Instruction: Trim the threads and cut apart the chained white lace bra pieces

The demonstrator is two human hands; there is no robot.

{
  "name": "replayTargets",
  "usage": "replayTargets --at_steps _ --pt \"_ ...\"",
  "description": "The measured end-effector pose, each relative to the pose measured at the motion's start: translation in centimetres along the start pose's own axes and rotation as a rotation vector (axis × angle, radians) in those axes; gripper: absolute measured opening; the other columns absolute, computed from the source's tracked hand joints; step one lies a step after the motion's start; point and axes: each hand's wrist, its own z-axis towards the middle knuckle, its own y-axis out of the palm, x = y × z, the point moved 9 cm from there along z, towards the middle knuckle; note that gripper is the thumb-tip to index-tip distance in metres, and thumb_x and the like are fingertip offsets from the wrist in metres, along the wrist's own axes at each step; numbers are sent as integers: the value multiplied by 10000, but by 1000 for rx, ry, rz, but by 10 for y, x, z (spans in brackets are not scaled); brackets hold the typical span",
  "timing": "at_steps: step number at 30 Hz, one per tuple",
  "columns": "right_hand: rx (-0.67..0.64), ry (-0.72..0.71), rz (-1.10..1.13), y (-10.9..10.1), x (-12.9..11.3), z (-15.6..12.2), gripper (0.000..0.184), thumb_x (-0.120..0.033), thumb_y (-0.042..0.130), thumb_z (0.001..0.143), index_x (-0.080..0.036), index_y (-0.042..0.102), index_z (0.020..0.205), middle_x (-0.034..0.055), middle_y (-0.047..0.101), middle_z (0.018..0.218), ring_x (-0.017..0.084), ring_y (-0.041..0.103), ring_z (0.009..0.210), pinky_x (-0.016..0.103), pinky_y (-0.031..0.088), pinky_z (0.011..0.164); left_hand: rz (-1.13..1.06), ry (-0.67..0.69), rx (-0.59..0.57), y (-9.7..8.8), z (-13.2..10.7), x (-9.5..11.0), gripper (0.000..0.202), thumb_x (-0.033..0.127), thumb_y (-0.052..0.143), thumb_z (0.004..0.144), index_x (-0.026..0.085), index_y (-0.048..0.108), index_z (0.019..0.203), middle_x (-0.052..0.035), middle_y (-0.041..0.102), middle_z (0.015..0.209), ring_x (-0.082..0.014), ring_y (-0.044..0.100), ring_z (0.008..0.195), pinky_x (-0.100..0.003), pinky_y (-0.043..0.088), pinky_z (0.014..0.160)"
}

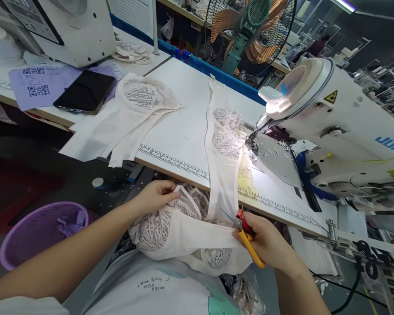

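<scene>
On my lap lies a bundle of white lace bras (190, 236), with cups of patterned lace and plain bands. My left hand (156, 197) is closed, pinching the edge of a lace cup between thumb and fingers. In my right hand (265, 238) is a pair of small scissors (249, 247) with orange and red handles; their blades point up and left over the bra band. Fingers of that hand also touch the band's end. Another white lace bra (225, 144) stretches from the table edge to beside the sewing machine's needle area.
The white sewing machine (354, 100) stands right on the white table (174, 135), which has printed rulers. A lace bra piece (144, 98) hangs over its left edge near a black phone (85, 92). A purple basket (16, 245) stands left; a fan (249, 35) is behind.
</scene>
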Motion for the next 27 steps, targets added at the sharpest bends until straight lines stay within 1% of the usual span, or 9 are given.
replayTargets --at_steps 5,7,11,16,20,22,25,26,27 --pt "-11 34 -26 2 4 -2 268 -127 468 735 -217 236 636 -53 294 611 106 232 568 206 235 475 -21 6 20 -4 -8 4 256 397 595 693 165 561 591 33 455 553 -119 429 525 -232 339 497" --pt "-8 39 -30 2 4 -3 260 -124 467 732 -218 243 638 -50 306 613 109 244 569 208 241 476 -34 13 28 -5 -10 5 231 390 610 690 160 621 711 12 533 611 -134 483 564 -236 383 520" --pt "-8 20 -43 1 2 -7 247 -111 469 727 -214 262 640 -45 323 619 110 260 572 212 241 479 -54 46 36 -7 -10 5 334 377 629 692 166 649 951 -55 653 835 -173 585 709 -255 472 602" --pt "10 -14 -66 -3 -3 -10 222 -130 469 751 -209 293 642 -36 351 627 114 276 576 217 248 483 -24 129 71 -16 -10 5 321 384 628 694 171 659 932 -99 647 974 -220 624 825 -306 526 695" --pt "-6 -24 -42 -2 -6 -12 213 -111 476 744 -208 315 644 -30 379 633 114 294 574 218 260 485 68 213 216 -26 -26 20 214 335 579 755 183 630 898 -96 624 952 -242 591 899 -354 498 780" --pt "-16 -39 -13 0 -9 -12 229 -86 483 722 -209 306 642 -33 381 635 109 297 572 216 267 490 153 355 181 -11 -41 43 142 266 537 800 207 629 890 -69 639 932 -220 586 911 -340 474 827" --pt "-37 -82 25 4 -17 -11 246 -46 484 686 -207 305 639 -39 392 637 103 310 575 212 277 505 377 692 -84 49 -70 83 267 204 473 854 203 567 1104 -86 635 1084 -210 575 998 -321 450 878" --pt "-42 -102 31 5 -21 -11 250 -35 486 673 -206 307 638 -42 392 635 101 311 573 210 276 507 458 751 -164 69 -77 90 316 217 470 860 172 525 1168 -115 621 1117 -225 570 1012 -331 452 873" --pt "-45 -120 33 6 -23 -11 258 -25 487 662 -206 304 637 -46 387 631 98 309 568 207 273 504 527 747 -217 85 -79 92 329 226 459 867 151 511 1183 -129 624 1094 -234 577 985 -336 461 845"
